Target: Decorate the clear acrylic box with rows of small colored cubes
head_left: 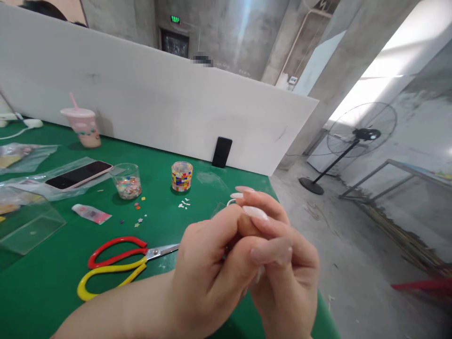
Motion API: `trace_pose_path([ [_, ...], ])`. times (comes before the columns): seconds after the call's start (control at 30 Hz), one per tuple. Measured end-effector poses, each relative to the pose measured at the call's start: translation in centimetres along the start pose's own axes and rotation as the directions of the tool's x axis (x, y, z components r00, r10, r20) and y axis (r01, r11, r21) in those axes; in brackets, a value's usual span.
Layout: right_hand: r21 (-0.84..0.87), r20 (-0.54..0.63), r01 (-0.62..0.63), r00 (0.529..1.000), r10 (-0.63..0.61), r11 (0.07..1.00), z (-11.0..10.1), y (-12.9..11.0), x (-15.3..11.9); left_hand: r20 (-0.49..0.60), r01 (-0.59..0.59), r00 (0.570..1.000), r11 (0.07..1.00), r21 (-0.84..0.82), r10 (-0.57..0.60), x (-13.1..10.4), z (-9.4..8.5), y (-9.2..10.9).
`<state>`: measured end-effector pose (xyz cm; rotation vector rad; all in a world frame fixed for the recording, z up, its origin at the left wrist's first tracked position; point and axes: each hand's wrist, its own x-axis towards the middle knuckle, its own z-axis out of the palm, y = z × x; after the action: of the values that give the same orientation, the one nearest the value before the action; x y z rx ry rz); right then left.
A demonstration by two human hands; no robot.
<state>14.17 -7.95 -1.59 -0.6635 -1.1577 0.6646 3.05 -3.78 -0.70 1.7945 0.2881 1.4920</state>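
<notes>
My left hand [212,268] and my right hand [293,259] are pressed together above the front right of the table, fingers curled and interlocked. Whatever lies between them, if anything, is hidden; only a thin whitish edge shows by the fingertips. Left of my left hand lie scissors [152,254] with one red and one yellow handle, their blade tips passing behind the hand. Beyond the hands stands a small round cup [181,177] covered in coloured mosaic tiles. Several white chips [183,204] lie in front of it.
On the green table [155,216] are a clear cup of small pieces [129,186], a pink-and-white tube [92,214], a phone [79,175], a clear plastic box [31,226] and a pink drink cup [84,127]. A black phone [222,152] leans against the white partition [158,103].
</notes>
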Motion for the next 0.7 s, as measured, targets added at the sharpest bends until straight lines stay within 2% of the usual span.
trace_pose_path([
  [0.13, -0.047, -0.098, 0.050, 0.994, -0.054, 0.998, 0.6, 0.6, -0.4, -0.055, 0.054, 0.997, 0.994, -0.099, -0.060, 0.4, 0.4, 0.6],
  [0.27, -0.027, -0.130, 0.073, 0.989, -0.076, 0.997, 0.9, 0.7, -0.2, -0.040, 0.199, 0.976, 0.948, -0.249, -0.215, 0.7, 0.8, 0.9],
  [0.33, 0.022, -0.135, 0.061, 0.989, -0.057, 0.998, 1.1, 0.5, 0.0, -0.075, 0.188, 0.975, 0.957, -0.220, -0.209, 0.7, 0.8, 0.7],
  [0.4, 0.073, -0.134, 0.025, 0.991, -0.015, 0.997, 1.1, 0.3, 0.3, -0.102, 0.127, 0.984, 0.978, -0.163, -0.144, 0.8, 0.8, 0.5],
  [0.47, 0.091, -0.139, 0.001, 0.990, 0.012, 0.996, 1.0, 0.1, 0.5, -0.073, 0.095, 0.991, 0.982, -0.164, -0.108, 0.9, 0.7, 0.4],
  [0.6, 0.072, -0.132, -0.022, 0.991, 0.031, 0.997, 0.7, -0.2, 0.6, 0.054, 0.206, 0.978, 0.935, -0.288, -0.199, 1.0, 0.8, 0.7],
  [0.7, 0.058, -0.121, -0.031, 0.992, 0.038, 0.998, 0.5, -0.2, 0.4, 0.086, 0.248, 0.969, 0.899, -0.362, -0.233, 0.8, 0.9, 1.0],
])
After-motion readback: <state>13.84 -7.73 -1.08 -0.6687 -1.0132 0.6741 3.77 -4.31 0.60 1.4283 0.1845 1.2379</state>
